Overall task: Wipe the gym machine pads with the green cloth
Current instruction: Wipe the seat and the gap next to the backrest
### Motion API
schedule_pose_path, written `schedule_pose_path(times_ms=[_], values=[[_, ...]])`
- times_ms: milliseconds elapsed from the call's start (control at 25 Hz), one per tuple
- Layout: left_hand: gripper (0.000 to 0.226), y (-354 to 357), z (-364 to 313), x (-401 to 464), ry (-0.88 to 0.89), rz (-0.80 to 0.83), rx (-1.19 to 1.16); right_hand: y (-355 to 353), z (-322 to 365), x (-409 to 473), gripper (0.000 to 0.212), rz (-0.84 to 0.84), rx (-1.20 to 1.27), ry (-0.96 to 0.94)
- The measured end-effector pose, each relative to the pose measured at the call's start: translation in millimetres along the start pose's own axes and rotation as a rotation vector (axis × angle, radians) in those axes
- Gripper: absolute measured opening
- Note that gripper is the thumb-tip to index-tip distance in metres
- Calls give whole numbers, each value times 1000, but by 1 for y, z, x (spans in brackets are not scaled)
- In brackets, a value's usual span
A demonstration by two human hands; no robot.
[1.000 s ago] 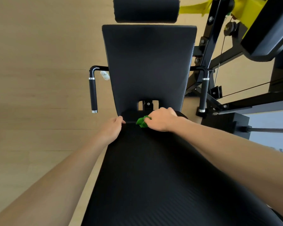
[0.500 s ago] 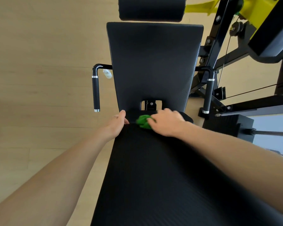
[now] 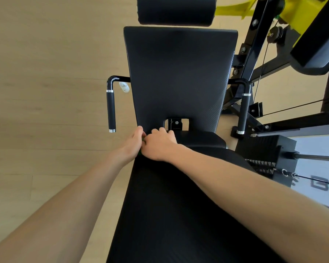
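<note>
Left arm: bare from the frame's lower edge to the wrist, no sleeve in view
Right arm: likewise bare, unsleeved along its whole visible length
Left hand: ungloved, no ring or watch visible
Right hand: ungloved, wrist without band or strap
Markings: none seen on either forearm

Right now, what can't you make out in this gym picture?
Head view only:
- green cloth: almost all hidden between the left hand and right hand.
- Roller pad: top cut off by the frame edge.
- Small white bottle: label too small to read.
- Floor lettering: cut off at right.
</note>
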State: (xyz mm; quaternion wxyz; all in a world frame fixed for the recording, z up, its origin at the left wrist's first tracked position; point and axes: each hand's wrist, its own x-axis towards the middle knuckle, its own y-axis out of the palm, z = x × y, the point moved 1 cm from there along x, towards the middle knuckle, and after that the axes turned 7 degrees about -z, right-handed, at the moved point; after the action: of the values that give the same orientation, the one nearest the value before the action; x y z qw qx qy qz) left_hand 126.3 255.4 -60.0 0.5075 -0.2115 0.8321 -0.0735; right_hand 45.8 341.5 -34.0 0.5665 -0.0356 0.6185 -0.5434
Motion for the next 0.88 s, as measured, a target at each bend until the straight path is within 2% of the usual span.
schedule_pose_path(times_ms=[80,200,360,440,520,640,800,880], values=[[56,4,-2,0,-23,-1,-6,0,0,0,53,-13,33,-59],[61,15,-8,-5,1,-33,196,3,-53,-27,51,-123,75,-64],[67,32,-19,-17,25,16,476,2,-158,-68,48,-39,67,90],[64,37,-19,-20,27,23,553,1,-182,-82,47,-7,66,188],[59,36,-18,-20,14,15,548,0,-170,-76,48,-13,26,232],[51,34,-16,-17,14,6,497,-2,-114,-49,52,-13,-23,198],[70,30,-17,-13,3,-27,415,0,-37,-26,50,-19,-24,122],[76,29,-20,-12,-11,-22,386,0,-22,-28,48,-31,-33,98]])
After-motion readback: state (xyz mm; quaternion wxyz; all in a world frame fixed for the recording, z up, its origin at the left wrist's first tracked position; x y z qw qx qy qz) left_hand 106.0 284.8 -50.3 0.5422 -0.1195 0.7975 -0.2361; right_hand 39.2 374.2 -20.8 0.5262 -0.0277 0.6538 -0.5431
